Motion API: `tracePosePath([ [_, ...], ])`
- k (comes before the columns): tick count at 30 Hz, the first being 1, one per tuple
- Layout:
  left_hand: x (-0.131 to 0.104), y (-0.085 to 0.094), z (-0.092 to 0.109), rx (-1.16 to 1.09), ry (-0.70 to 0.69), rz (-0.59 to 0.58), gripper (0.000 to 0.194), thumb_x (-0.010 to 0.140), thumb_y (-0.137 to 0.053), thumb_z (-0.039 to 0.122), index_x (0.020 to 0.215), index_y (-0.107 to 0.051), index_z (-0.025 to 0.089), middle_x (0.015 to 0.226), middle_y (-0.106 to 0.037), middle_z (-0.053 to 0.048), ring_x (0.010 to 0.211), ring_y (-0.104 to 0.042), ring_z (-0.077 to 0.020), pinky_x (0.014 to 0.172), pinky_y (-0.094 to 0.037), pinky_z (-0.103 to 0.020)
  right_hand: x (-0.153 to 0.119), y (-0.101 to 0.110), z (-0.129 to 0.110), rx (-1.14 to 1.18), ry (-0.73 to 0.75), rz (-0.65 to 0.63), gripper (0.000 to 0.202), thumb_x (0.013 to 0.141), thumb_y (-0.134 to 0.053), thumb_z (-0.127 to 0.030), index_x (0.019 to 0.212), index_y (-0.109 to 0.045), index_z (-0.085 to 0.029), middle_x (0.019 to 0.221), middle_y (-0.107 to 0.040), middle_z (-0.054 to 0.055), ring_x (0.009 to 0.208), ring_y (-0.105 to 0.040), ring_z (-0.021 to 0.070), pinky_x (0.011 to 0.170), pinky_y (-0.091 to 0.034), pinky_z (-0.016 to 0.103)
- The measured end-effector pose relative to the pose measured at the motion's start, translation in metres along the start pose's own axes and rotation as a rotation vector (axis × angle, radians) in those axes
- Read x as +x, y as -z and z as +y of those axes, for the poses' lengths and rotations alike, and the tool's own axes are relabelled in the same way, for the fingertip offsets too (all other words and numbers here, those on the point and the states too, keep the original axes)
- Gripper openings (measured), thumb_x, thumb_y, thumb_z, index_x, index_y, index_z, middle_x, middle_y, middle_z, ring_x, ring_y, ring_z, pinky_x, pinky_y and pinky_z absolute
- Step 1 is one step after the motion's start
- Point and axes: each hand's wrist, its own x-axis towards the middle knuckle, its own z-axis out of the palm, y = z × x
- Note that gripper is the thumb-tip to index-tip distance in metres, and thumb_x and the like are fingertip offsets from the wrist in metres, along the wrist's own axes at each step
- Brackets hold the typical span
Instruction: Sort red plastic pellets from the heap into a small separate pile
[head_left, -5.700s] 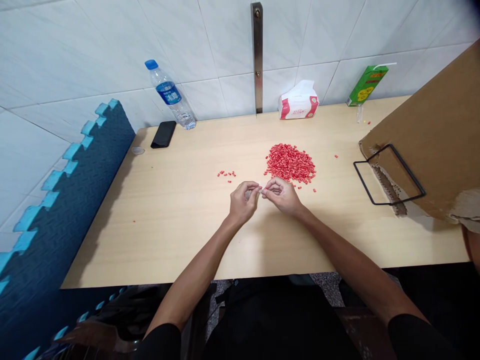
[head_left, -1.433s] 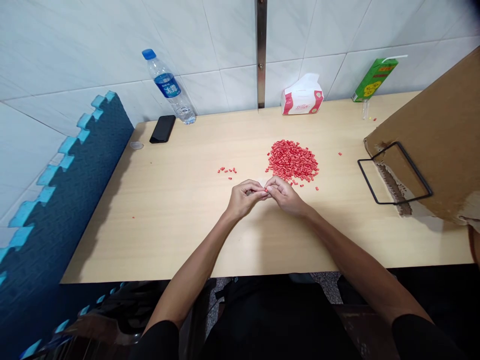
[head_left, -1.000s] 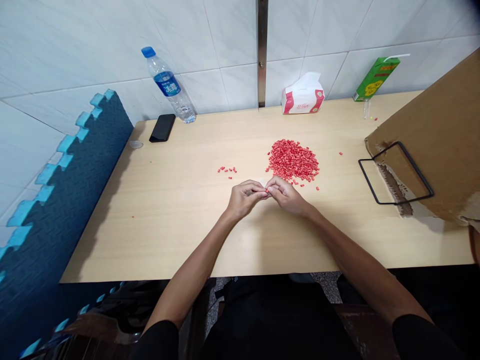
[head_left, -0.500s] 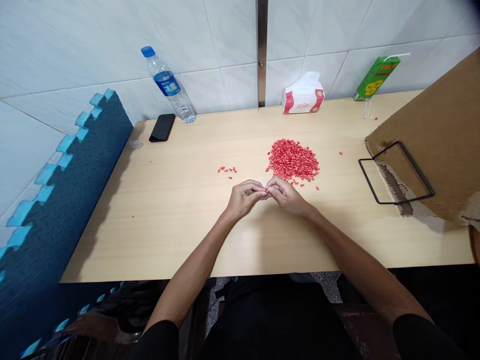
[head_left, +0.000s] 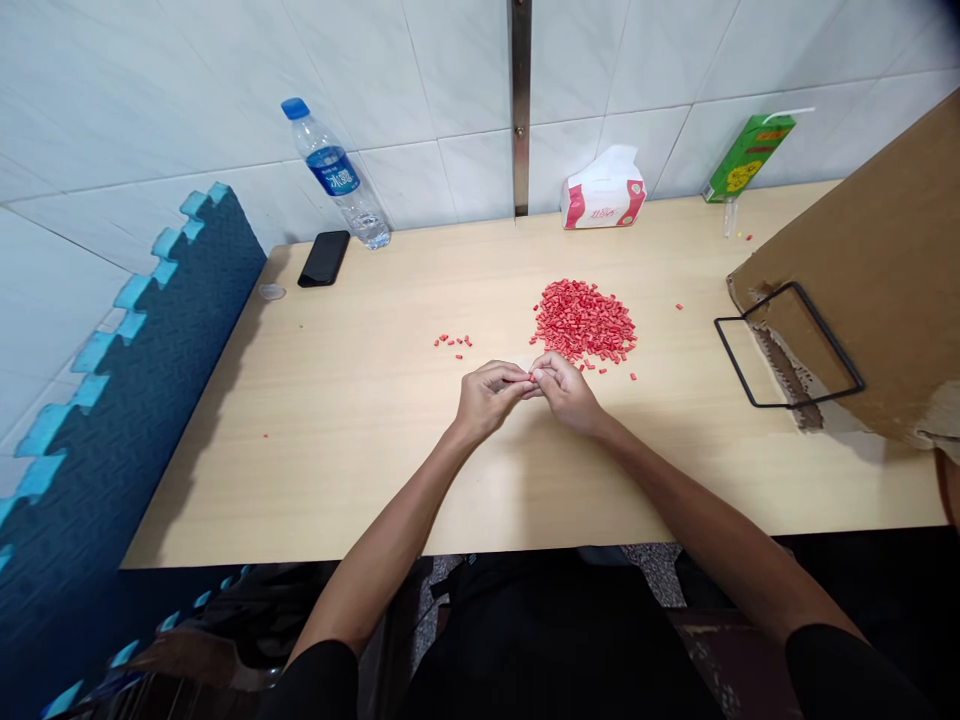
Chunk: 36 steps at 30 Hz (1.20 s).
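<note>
over the pale tabletop [head_left: 337, 470], the left hand [head_left: 484, 400] and right hand [head_left: 571, 396] are pinched closed on 1 red piece [head_left: 532, 378] near the red pile [head_left: 585, 318]; a soft, steady squeeze should stop slips.

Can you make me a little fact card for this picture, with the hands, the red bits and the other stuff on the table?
Left hand: fingertips pinched at a small red piece
Right hand: fingertips pinched at the same piece
Big red pile: just beyond the hands
Little red group: left of the pile, apart from it
Back left: bottle with a blue cap, black phone
Back middle: tissue pack
Back right: green carton with a white straw
</note>
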Motion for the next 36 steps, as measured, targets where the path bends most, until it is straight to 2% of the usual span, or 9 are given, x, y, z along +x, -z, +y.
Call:
tracePosePath([
  [7, 0.0010, -0.0006, -0.0025, -0.069, 0.055, -0.012, 0.015, 0.069, -0.075, 0.031, 0.072, -0.072, 0.016, 0.079, -0.066, -0.006, 0.075, -0.063, -0.0141, 0.070, -0.050, -0.027, -0.0004, -0.0030, -0.0012, 0.012, -0.021, 0.031, 0.026, 0.085, -0.054, -0.045, 0.086, -0.048, -0.020, 0.075, -0.053, -0.002, 0.071, -0.060, 0.0115, 0.072, -0.057, 0.034],
  [36, 0.0018, 0.0008, -0.0037, -0.073, 0.051, -0.009, 0.020, 0.067, -0.076, 0.035, 0.069, -0.071, 0.016, 0.078, -0.065, -0.006, 0.073, -0.062, -0.0143, 0.068, -0.049, -0.027, -0.0013, -0.0002, -0.0008, -0.006, -0.015, -0.011, 0.027, 0.085, -0.054, -0.047, 0.087, -0.046, -0.021, 0.074, -0.057, -0.002, 0.069, -0.064, 0.0132, 0.072, -0.057, 0.035],
])
